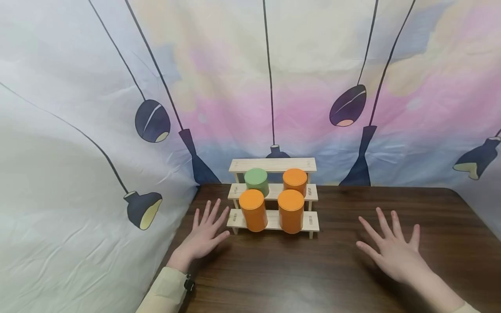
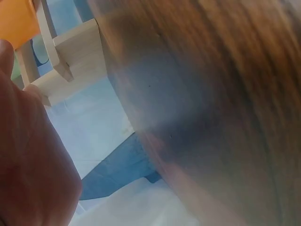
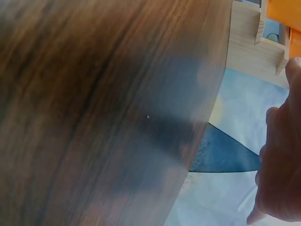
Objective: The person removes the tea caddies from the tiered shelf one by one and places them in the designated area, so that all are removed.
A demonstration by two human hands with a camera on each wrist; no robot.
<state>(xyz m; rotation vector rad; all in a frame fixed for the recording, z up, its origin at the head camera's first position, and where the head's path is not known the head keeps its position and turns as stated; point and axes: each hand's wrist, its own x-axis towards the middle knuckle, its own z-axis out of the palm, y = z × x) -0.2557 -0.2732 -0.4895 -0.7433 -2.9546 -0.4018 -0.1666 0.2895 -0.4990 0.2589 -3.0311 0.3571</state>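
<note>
Left hand (image 1: 202, 238) and right hand (image 1: 397, 256) spread wide, empty, flanking the wooden rack (image 1: 272, 164) bearing three orange cans (image 1: 291, 214), one green can (image 1: 256, 179). No grasp begun, I judge; gripping one means reaching inward.

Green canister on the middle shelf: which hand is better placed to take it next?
Probably the left hand: it is open and empty beside the wooden rack, nearer the green canister. The right hand, also open and empty, is farther off.
</note>
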